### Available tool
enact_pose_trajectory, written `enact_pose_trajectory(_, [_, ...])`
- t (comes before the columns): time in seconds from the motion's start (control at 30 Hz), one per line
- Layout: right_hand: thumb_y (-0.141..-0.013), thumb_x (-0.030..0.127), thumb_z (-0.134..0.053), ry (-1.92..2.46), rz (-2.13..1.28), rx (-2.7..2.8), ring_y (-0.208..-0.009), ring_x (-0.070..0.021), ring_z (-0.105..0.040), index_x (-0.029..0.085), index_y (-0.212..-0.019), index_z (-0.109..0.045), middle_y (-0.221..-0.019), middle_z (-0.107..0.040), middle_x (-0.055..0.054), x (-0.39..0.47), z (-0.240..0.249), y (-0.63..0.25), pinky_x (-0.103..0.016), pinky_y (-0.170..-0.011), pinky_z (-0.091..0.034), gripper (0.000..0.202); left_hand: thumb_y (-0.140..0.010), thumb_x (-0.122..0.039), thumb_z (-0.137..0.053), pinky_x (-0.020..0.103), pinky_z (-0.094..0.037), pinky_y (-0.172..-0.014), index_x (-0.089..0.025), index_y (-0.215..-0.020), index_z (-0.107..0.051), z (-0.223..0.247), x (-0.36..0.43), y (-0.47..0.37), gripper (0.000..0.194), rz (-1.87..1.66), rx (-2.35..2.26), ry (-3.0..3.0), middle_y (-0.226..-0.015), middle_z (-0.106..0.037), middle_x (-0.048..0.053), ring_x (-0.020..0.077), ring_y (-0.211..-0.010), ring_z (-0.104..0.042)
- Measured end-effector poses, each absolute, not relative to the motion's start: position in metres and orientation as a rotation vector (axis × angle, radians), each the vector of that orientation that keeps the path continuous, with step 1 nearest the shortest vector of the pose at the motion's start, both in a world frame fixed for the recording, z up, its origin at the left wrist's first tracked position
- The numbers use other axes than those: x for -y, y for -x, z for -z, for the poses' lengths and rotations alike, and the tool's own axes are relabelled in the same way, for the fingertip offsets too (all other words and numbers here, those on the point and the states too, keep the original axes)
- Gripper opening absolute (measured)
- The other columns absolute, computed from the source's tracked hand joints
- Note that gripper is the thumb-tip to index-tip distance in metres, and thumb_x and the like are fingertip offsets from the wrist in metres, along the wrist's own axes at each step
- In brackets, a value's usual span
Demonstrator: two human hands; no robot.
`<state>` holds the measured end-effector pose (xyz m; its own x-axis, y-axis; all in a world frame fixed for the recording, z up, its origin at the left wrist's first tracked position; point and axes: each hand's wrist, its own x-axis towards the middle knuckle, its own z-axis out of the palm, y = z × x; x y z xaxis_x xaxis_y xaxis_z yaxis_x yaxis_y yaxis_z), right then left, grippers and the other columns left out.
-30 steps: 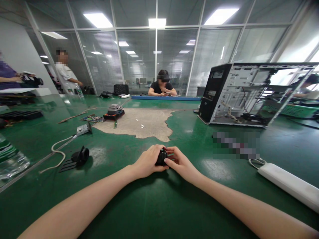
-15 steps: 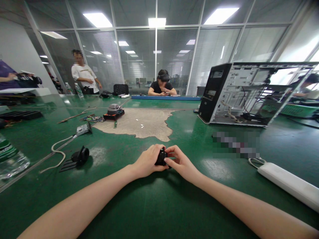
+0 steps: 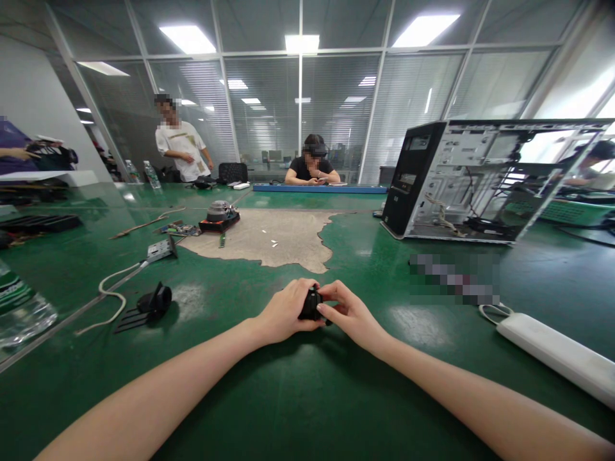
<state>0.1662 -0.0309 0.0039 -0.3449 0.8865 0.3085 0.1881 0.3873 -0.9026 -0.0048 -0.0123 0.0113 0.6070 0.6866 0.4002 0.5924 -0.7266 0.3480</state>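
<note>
A small black object (image 3: 312,306) is between my two hands, low over the green table (image 3: 269,397). My left hand (image 3: 287,312) is wrapped round its left side, fingers over the top and thumb below. On its right side, my right hand (image 3: 346,314) pinches it with thumb and fingertips. The fingers cover much of the object, so what it is cannot be told. To the left lies a black plastic part (image 3: 154,302) with a round end and flat prongs.
An opened computer case (image 3: 417,182) stands at the right, behind a white power strip (image 3: 552,352). A plastic bottle (image 3: 24,304), a metal part with a cable (image 3: 161,250) and a heatsink fan (image 3: 221,212) are at the left. Two people are across the table.
The standing person in the white shirt has moved to the right. My hands and the black object look almost the same as before.
</note>
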Motion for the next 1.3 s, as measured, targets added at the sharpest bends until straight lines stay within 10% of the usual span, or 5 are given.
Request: enact_pose_trajectory(1.3, [-0.077, 0.025, -0.052, 0.933, -0.954, 1.792, -0.094, -0.0174, -0.052, 0.021, -0.091, -0.047, -0.094, -0.051, -0.003, 0.0297, 0.0, -0.166, -0.025, -0.064, -0.049, 0.016, -0.068, -0.037, -0.062, 0.036, -0.043, -0.078, -0.021, -0.109, -0.035, -0.0106, 0.012, 0.0037, 0.052, -0.793, -1.071, -2.643, -0.102, -0.049, 0.006, 0.0219, -0.091, -0.048])
